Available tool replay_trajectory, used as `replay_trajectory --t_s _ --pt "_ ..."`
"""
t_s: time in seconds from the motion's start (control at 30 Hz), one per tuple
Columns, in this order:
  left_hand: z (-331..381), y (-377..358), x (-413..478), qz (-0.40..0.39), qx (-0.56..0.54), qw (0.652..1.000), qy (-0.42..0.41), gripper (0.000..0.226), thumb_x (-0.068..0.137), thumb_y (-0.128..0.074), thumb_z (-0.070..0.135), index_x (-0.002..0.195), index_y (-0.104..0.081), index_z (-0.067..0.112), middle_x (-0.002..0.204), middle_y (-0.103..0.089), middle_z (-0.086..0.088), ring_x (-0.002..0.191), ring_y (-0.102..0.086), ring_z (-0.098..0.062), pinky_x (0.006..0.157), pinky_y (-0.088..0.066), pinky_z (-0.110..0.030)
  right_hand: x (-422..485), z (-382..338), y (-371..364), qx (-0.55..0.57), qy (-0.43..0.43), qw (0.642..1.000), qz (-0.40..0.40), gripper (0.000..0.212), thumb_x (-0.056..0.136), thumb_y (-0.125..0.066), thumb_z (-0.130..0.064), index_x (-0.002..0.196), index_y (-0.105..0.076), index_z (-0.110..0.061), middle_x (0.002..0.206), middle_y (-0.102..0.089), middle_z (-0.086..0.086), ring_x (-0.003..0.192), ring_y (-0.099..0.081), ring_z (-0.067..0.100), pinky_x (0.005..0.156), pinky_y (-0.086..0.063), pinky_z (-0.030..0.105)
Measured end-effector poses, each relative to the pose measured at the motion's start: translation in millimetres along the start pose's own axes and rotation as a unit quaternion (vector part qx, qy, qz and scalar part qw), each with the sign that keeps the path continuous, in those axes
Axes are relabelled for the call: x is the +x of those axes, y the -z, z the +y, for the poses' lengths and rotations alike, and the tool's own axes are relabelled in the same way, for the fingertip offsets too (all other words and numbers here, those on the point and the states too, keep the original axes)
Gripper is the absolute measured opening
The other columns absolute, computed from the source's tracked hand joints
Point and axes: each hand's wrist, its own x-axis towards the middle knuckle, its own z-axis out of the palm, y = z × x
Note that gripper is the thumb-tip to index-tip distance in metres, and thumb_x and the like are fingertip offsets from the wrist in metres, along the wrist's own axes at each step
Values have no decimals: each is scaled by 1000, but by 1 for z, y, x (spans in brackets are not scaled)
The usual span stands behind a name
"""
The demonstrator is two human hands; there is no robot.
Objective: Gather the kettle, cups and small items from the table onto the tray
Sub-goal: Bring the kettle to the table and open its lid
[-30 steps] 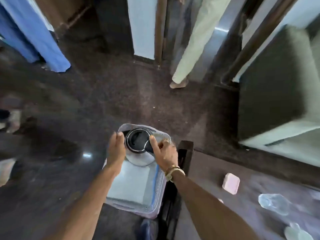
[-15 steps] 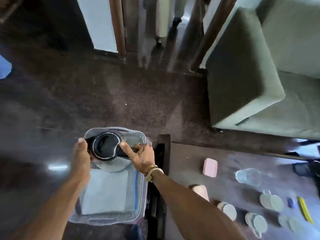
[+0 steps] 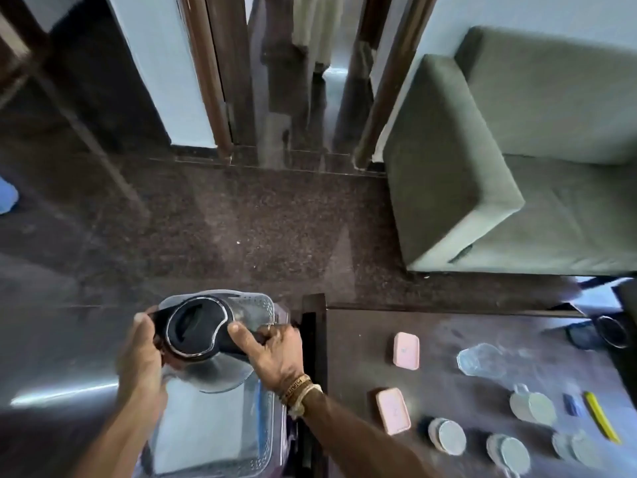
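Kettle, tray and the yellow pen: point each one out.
kettle (image 3: 198,327): head view, on its black lid.
tray (image 3: 206,439): head view, on its bare floor nearest the camera.
yellow pen (image 3: 601,419): head view, mid-barrel, at the table's right edge.

Both hands grip the kettle over the far end of the clear tray, left hand on its side, right hand at the handle. On the dark bench to the right lie two pink cases, several pale cups and a yellow pen.
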Motion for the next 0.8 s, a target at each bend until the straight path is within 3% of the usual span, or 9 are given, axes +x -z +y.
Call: replay_trajectory --t_s 0.13,0.23,0.3,0.37,0.5,0.6,0.63,0.7,0.8 --pt "17 -14 -47 -80 26 996 -33 35 105 -38 41 110 -66 19 95 -71 4 82 -62 -11 70 -44 -31 -28 -6 40 33 1 999 18 76 73 -58 -85 47 -39 -15 44 -27 -5 51 -25 12 50 -29 36" --pt "29 -31 -88 -155 51 984 -73 36 106 -35 35 111 -67 19 105 -74 -1 91 -69 -16 75 -55 -31 -52 -9 79 44 3 998 45 80 73 -58 -84 48 -32 -12 44 -25 -6 52 -23 8 48 -27 34" --pt "29 -43 -112 -183 52 980 -56 39 106 -37 33 122 -64 10 121 -70 -16 113 -65 -33 99 -51 -46 -69 -9 106 47 -7 997 63 83 71 -55 -87 51 -31 -10 48 -25 -3 55 -24 12 51 -30 40" --pt "27 -57 -133 -190 60 980 -26 43 106 -40 32 133 -58 4 133 -61 -24 128 -54 -41 113 -36 -59 -87 -7 134 46 -10 996 79 84 71 -52 -89 52 -31 -9 51 -24 1 57 -24 13 54 -30 42" --pt "27 -96 -188 -208 39 977 -1 35 104 -46 28 133 -60 14 138 -61 -15 132 -53 -31 116 -36 -49 -124 5 189 37 -25 992 119 78 76 -52 -83 48 -32 -13 51 -27 12 55 -26 13 55 -28 37" --pt "21 -128 -224 -266 48 963 2 27 104 -47 27 125 -64 22 137 -62 -10 131 -55 -27 116 -37 -48 -151 20 232 20 -36 990 138 61 86 -59 -65 53 -58 -14 51 -35 -7 48 -37 -4 55 -33 20" --pt "18 -139 -235 -285 64 956 2 25 104 -48 28 121 -66 26 138 -62 -7 132 -54 -26 117 -35 -49 -159 25 246 29 -37 988 145 61 87 -57 -64 55 -59 -12 53 -36 -10 49 -32 2 54 -33 14" --pt "13 -159 -259 -320 92 943 11 22 103 -50 30 116 -68 32 136 -63 -2 133 -53 -24 118 -34 -50 -175 30 276 79 -54 975 200 68 80 -54 -73 44 -40 -16 44 -35 -8 43 -31 3 48 -31 17" --pt "5 -188 -302 -359 116 926 27 23 101 -54 33 102 -74 45 124 -70 9 127 -58 -17 113 -40 -45 -197 45 315 99 -72 956 265 73 77 -53 -79 45 -36 -15 39 -36 -4 43 -33 8 45 -31 29"
